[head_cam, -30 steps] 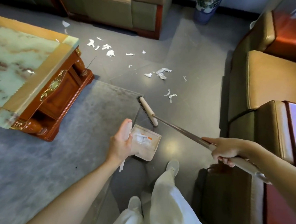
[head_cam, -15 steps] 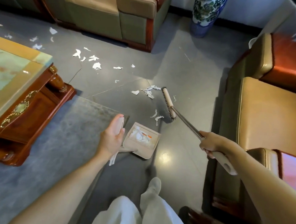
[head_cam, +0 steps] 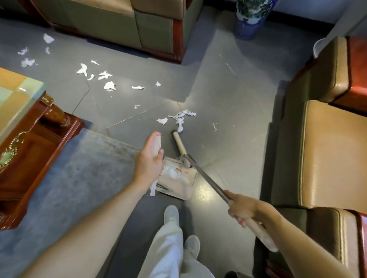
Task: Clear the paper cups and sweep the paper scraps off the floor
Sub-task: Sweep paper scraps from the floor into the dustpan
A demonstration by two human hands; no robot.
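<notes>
My left hand [head_cam: 148, 162] grips the upright beige handle of a dustpan [head_cam: 177, 184] that sits on the grey floor with white scraps and a bit of orange inside. My right hand [head_cam: 241, 207] grips the broom handle [head_cam: 206, 178]. The beige broom head [head_cam: 179, 145] lies at the dustpan's mouth. Just beyond it lies a clump of torn white paper scraps [head_cam: 180, 117]. More scraps [head_cam: 105, 78] are scattered farther left on the floor. No paper cups are in view.
A carved wooden coffee table [head_cam: 29, 143] with a marble top stands at left on a grey rug [head_cam: 69, 186]. Sofas stand at the far side [head_cam: 121, 18] and along the right [head_cam: 334, 155]. A blue-and-white vase [head_cam: 251, 15] is in the far corner. My feet [head_cam: 171, 214] are behind the dustpan.
The broom head has been drawn back from the far scraps to the dustpan's mouth, and the two scraps that lay before the dustpan are gone from the floor. The view shifted.
</notes>
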